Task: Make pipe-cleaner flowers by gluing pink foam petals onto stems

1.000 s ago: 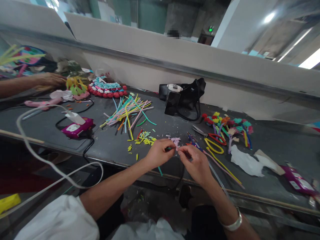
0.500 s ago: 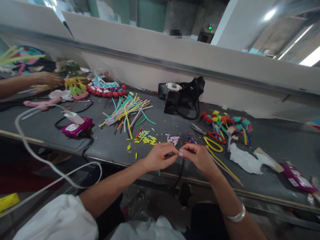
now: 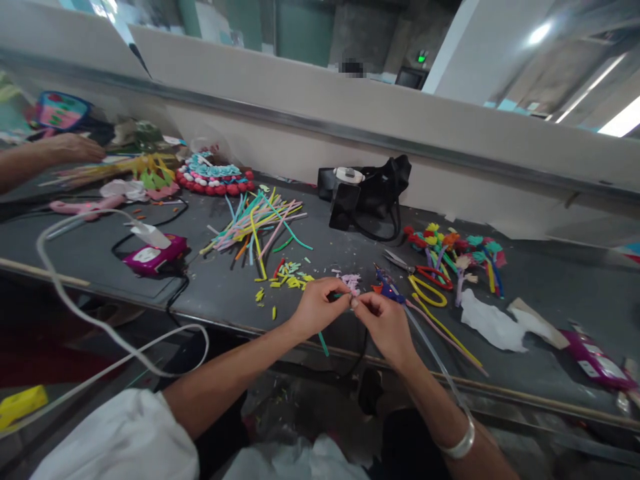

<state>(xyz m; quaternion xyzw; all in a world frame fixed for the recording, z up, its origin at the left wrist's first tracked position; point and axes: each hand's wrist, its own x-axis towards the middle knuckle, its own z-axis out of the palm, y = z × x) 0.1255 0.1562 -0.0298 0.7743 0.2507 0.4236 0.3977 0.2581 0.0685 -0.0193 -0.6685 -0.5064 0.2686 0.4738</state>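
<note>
My left hand is closed on a green chenille stem, whose lower end sticks out below the palm. Fingertip to fingertip with it, my right hand pinches at the stem's upper end; the small piece there is mostly hidden. Just behind the fingers lies a heap of short lilac pieces. A blue glue gun with a long clear glue stick rests beside my right hand. Short yellow pieces are scattered to the left of my left hand.
Loose coloured chenille stems lie at centre left. Red-handled scissors, finished fuzzy flowers and crumpled white tissue are on the right. A black bag leans at the back. Another person's hand reaches in at far left, near a purple power strip.
Both hands have shifted slightly left, and the right hand has dropped a little, uncovering the glue gun. The green stem's tail has swung outward. The other person's hand has moved left.
</note>
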